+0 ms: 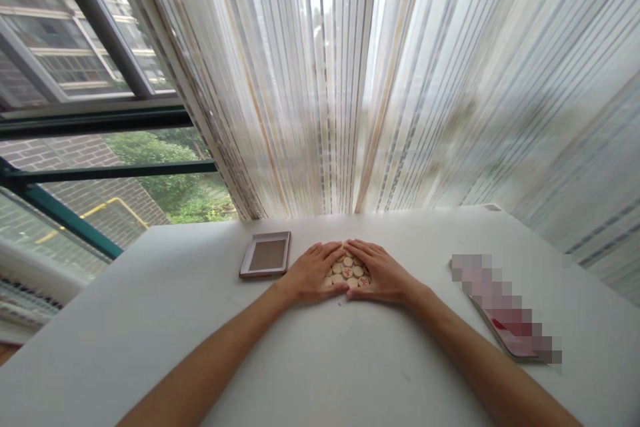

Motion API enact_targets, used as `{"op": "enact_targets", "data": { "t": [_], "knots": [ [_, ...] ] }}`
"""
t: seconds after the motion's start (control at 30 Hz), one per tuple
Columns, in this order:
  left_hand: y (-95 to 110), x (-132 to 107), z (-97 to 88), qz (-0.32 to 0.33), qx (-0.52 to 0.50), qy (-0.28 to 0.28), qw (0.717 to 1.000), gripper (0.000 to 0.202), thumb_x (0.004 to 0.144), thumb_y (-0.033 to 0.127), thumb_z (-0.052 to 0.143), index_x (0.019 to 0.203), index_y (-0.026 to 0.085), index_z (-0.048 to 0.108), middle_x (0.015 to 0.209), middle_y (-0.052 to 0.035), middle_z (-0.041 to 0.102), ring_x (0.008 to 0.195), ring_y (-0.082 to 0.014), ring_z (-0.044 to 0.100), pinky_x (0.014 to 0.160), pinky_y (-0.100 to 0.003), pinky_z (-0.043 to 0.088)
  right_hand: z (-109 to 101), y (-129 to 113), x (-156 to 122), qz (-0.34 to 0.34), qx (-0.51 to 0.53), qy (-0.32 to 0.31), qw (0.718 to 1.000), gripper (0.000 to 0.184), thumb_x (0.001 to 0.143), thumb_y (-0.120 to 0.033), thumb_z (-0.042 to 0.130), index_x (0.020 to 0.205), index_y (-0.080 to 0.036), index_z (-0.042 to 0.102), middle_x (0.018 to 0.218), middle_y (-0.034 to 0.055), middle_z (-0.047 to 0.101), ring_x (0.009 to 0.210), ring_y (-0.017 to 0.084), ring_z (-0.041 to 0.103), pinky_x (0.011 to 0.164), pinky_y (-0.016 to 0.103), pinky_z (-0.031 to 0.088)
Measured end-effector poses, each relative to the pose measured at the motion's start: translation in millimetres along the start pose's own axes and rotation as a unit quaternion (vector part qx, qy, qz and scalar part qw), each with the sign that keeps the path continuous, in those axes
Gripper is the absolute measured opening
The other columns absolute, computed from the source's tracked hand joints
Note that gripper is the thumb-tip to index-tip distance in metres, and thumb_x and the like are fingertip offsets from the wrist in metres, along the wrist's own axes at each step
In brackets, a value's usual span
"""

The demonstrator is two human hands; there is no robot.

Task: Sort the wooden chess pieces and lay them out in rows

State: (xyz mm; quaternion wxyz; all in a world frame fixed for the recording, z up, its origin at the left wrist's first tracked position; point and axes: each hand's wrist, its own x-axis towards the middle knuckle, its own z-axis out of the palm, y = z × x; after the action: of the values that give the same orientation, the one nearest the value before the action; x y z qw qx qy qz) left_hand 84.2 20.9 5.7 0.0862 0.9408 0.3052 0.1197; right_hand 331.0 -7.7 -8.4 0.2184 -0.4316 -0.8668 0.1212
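Several round, pale wooden Chinese chess pieces (347, 272) lie bunched on the white table, some with red characters facing up. Around their left side curves my left hand (317, 273), its fingers along the far edge and its thumb along the near edge. My right hand (380, 271) mirrors it on the right. Together both hands ring the cluster and press against its outer pieces. The fingertips almost meet at the far side and the thumb tips at the near side. Pieces under the fingers are partly hidden.
Left of my hands lies a shallow open box (266, 255) with a brown inside. A flat pinkish item (520, 330), partly blurred out, rests at the right of the white table (320, 373). Striped sheer curtains (310, 93) hang behind, with an open window (100, 167) at left.
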Motion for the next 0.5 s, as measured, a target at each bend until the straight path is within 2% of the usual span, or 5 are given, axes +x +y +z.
{"op": "enact_targets", "data": {
  "t": [0.13,0.23,0.4,0.5],
  "knots": [
    [0.2,-2.5,0.0,0.009,0.010,-0.022,1.000,0.076,0.096,0.063,0.043,0.158,0.024,0.024,0.163,-0.0077,0.030,0.151,-0.0250,0.027,0.125,-0.046,0.021,-0.1,-2.1,-3.5,-0.008,0.015,0.011,1.000,0.098,0.076,-0.072,0.067,0.155,-0.023,0.036,0.158,0.0122,0.040,0.146,0.033,0.037,0.120,0.052,0.027],
    [-0.3,-3.5,1.4,0.008,0.015,-0.023,1.000,0.074,0.097,0.063,0.041,0.158,0.025,0.024,0.163,-0.0074,0.030,0.151,-0.0242,0.027,0.125,-0.046,0.021,-0.1,-5.0,-4.6,-0.009,0.012,0.027,1.000,0.091,0.079,-0.069,0.066,0.153,-0.023,0.039,0.156,0.0119,0.044,0.143,0.032,0.040,0.120,0.051,0.029],
    [0.8,-2.8,0.2,0.003,0.007,-0.004,1.000,0.071,0.095,0.063,0.046,0.154,0.026,0.032,0.159,-0.0082,0.039,0.147,-0.0249,0.035,0.124,-0.047,0.022,-0.3,-8.3,-5.3,-0.009,0.010,0.047,0.999,0.089,0.076,-0.068,0.071,0.150,-0.025,0.044,0.148,0.0124,0.051,0.137,0.034,0.045,0.115,0.052,0.036],
    [2.4,-4.6,-2.6,0.003,0.019,0.009,1.000,0.071,0.093,0.063,0.049,0.153,0.027,0.034,0.157,-0.0082,0.041,0.147,-0.0279,0.033,0.125,-0.052,0.013,-0.3,-7.7,-6.5,0.002,0.003,0.051,0.999,0.096,0.073,-0.069,0.073,0.152,-0.026,0.039,0.152,0.0144,0.045,0.140,0.035,0.041,0.115,0.053,0.036]
  ]
}}
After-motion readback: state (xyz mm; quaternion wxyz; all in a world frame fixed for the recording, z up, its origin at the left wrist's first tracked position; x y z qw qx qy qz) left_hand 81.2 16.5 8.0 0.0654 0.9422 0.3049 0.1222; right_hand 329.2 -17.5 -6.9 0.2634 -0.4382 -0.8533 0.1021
